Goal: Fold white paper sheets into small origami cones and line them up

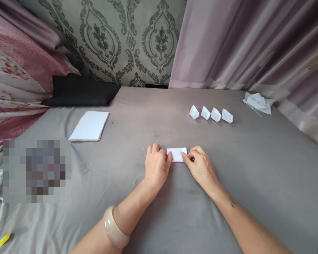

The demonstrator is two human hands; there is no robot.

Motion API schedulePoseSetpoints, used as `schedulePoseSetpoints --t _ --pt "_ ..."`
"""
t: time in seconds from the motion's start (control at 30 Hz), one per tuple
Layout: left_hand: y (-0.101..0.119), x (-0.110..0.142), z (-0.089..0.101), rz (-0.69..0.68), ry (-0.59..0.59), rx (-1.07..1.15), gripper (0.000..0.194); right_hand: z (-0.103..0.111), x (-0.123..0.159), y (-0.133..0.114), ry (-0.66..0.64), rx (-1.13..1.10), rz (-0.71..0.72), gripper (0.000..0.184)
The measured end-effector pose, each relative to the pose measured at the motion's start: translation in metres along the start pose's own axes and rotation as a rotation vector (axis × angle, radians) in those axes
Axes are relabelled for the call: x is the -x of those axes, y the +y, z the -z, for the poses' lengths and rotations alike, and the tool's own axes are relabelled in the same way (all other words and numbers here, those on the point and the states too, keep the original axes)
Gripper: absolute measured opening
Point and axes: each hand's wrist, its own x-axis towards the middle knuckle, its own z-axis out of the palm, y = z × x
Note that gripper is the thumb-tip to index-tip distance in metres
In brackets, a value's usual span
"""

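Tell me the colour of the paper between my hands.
The paper is white; the head view shows it best.

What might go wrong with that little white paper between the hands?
Uneven pressure could skew or crease it: the left hand and right hand each have a thumb on one end of the small white paper.

A sweep of the right hand might knock the four folded paper shapes, set close together beyond it.

A tug on the grey cloth beneath could perhaps shift everything lying on it.
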Motion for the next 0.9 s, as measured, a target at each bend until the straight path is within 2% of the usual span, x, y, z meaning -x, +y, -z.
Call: schedulePoseSetpoints --t 0.17,0.53,0.7,0.83,0.9 --pt "0.0021 0.0001 -0.0001 -0.029 0.007 -0.073 0.034 -0.0001 0.0012 -0.0007 0.007 0.074 0.004 0.035" --pt "0.0015 -0.001 -0.0016 -0.056 0.006 -0.099 0.03 -0.002 0.002 0.0025 0.049 0.213 0.122 0.033" --pt "0.0002 -0.0007 -0.0031 -0.041 0.008 -0.119 0.021 -0.0029 0.0037 0.0045 0.056 0.219 0.114 0.03" --pt "0.0013 -0.0012 -0.0039 -0.172 0.028 -0.14 0.016 -0.0032 0.0041 0.0026 0.08 0.156 0.107 0.022" --pt "0.0027 -0.0018 -0.004 -0.244 0.003 -0.164 0.02 -0.0025 0.0036 0.0 0.09 0.11 0.181 0.017"
